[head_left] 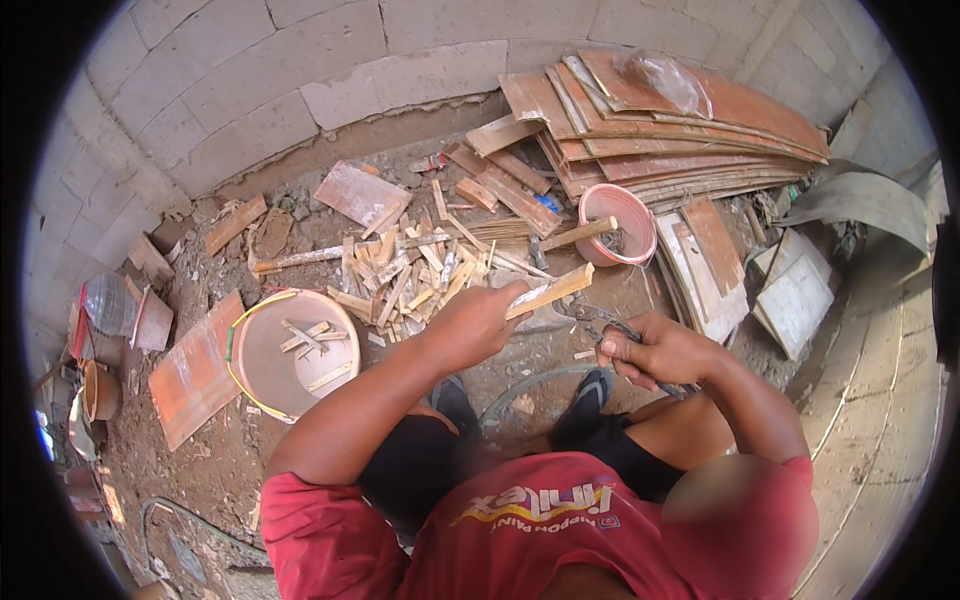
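Observation:
My left hand [475, 325] is closed around one end of a short wooden strip [555, 290], whitish along one side, which points up to the right. In my right hand [650, 350] is a pair of dark metal pincers [605, 320], their handles running back through my fingers. The jaws are close to the strip's lower edge; whether they touch it I cannot tell. Just beyond, a hammer [582, 233] leans with its wooden handle over the rim of a pink bucket [643, 212]. Left of my left hand lies a heap of short wood pieces [400, 275].
A large round tub [262, 345] with several wood strips stands left of my legs. Stacked reddish boards [690, 130] lie at the back right along the block wall [350, 95]. An orange-brown board [195, 370] lies on the left, and pale panels [797, 300] on the right.

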